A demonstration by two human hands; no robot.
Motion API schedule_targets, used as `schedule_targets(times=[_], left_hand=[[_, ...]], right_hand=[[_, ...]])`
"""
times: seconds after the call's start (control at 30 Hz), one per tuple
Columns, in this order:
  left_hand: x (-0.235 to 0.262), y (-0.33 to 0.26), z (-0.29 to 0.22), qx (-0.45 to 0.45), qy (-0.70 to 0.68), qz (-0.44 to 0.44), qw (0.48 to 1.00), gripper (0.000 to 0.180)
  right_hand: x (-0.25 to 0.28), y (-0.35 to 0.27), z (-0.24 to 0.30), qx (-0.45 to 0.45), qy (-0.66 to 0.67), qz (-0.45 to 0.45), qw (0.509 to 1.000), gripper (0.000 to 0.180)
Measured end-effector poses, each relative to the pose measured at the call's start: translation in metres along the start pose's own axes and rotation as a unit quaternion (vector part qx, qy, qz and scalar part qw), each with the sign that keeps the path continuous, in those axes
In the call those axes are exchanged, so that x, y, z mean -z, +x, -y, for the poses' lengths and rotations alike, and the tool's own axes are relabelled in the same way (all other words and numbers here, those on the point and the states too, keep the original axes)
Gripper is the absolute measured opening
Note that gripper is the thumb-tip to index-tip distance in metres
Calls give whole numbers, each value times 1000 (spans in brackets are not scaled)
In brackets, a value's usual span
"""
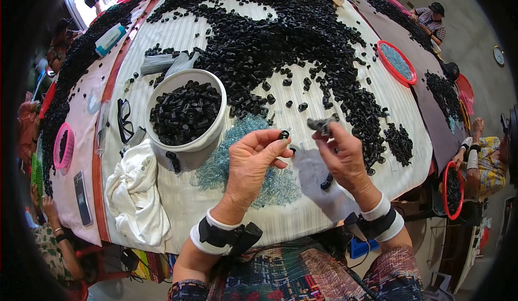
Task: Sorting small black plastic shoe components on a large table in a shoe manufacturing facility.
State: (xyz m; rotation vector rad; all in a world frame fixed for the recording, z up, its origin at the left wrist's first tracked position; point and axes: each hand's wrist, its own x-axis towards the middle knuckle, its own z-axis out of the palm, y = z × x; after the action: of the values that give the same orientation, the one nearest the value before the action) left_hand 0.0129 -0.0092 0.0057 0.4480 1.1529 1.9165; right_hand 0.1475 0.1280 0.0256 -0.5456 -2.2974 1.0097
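Note:
My left hand (252,155) pinches a small black plastic cap (284,134) between thumb and fingertips, its round end facing up. To its right, my right hand (342,155) is closed round a dark grey piece (320,126); its kind is too blurred to tell. Below my left hand lies a spread pile of small clear-blue metallic springs (280,190), partly hidden by the hand. A white bowl (218,133) full of black plastic parts (186,112) stands to the left of the springs. A few loose black parts (327,181) lie under my right hand.
A large heap of black parts (270,42) covers the far table. Black-framed glasses (125,120) and a white cloth (137,193) lie at left; a phone (82,198) lies beyond. A red-rimmed basket (413,74) of springs stands at right. Other people sit at both sides.

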Motion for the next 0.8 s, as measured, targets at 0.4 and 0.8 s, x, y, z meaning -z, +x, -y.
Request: schedule_targets(times=[0.4,0.8], left_hand=[[1,1,-3,-17,-17,-21,1000,21],[-1,2,-1,-18,-16,-21,1000,19]], right_hand=[[-23,-3,-8,94,-113,35,988,19],[-46,-3,-7,102,-257,17,961,11]])
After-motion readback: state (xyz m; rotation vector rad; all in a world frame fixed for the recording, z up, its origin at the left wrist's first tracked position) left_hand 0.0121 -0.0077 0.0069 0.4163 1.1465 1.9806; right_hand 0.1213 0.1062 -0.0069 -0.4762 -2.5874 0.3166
